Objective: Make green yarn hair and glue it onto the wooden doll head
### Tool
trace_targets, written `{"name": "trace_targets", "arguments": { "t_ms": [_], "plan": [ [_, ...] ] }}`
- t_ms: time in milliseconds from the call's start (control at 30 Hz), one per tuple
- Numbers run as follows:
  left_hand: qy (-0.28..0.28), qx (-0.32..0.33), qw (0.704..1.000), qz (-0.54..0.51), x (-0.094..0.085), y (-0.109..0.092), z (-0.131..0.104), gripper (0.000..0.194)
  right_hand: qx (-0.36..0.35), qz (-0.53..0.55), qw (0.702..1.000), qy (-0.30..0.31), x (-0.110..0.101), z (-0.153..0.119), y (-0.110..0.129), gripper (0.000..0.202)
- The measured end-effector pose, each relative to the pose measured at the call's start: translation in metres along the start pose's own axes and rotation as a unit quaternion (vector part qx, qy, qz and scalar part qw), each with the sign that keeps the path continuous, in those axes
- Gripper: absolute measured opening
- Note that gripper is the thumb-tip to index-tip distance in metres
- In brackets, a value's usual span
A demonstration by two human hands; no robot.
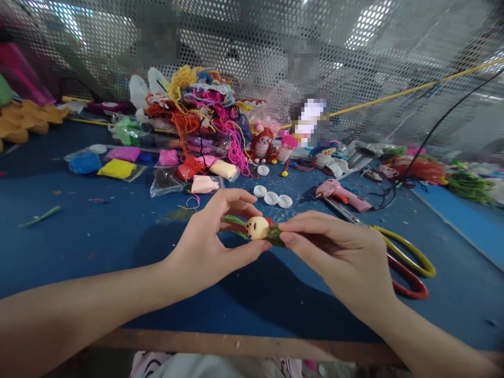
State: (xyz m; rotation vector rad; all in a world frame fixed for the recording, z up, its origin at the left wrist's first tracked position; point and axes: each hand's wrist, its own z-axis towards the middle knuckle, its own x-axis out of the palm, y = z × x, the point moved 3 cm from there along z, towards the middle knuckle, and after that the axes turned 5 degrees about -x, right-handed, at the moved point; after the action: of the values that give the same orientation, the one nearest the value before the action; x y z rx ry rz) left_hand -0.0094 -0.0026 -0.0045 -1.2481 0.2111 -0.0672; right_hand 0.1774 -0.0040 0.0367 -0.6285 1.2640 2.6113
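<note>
Above the blue table I hold a small handmade doll [258,229] lying on its side, its pale round head marked with small dark dots. Green yarn strands [235,220] trail from one end, and dark green material [275,235] covers the other, with a bit of red behind. My left hand [216,231] curves around the doll, thumb below near the head and fingers above. Thumb and forefinger of my right hand [334,244] pinch the dark green end. Parts of the doll are hidden by my fingers.
Several white caps [271,198] lie beyond my hands. A pink glue gun [342,194] and large scissors with yellow and red handles [409,252] are at right. Clay packets [118,168], a yarn heap [197,100] and finished dolls [263,144] stand toward the metal mesh.
</note>
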Motion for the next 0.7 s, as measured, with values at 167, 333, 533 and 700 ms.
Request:
{"name": "trace_targets", "arguments": {
  "t_ms": [167, 333, 533, 700],
  "plan": [
    [0.002, 0.001, 1.000, 0.005, 0.0000, 0.0001, -0.0001, 0.049, 0.005, -0.022, 1.000, 0.001, 0.0010, -0.0011, -0.0016, 0.012],
    [0.002, -0.004, 1.000, 0.006, 0.0005, 0.0003, -0.0003, 0.049, 0.008, -0.056, 0.998, -0.009, 0.0011, -0.0054, -0.0047, 0.009],
    [0.004, -0.001, 1.000, 0.009, 0.0003, -0.0001, -0.0005, 0.048, -0.022, -0.092, 0.996, 0.004, -0.0001, -0.0069, -0.0048, 0.008],
    [0.010, 0.000, 1.000, 0.010, -0.0001, 0.0002, -0.0003, 0.047, -0.062, -0.120, 0.991, 0.010, 0.0005, -0.0050, -0.0009, 0.009]
  ]
}}
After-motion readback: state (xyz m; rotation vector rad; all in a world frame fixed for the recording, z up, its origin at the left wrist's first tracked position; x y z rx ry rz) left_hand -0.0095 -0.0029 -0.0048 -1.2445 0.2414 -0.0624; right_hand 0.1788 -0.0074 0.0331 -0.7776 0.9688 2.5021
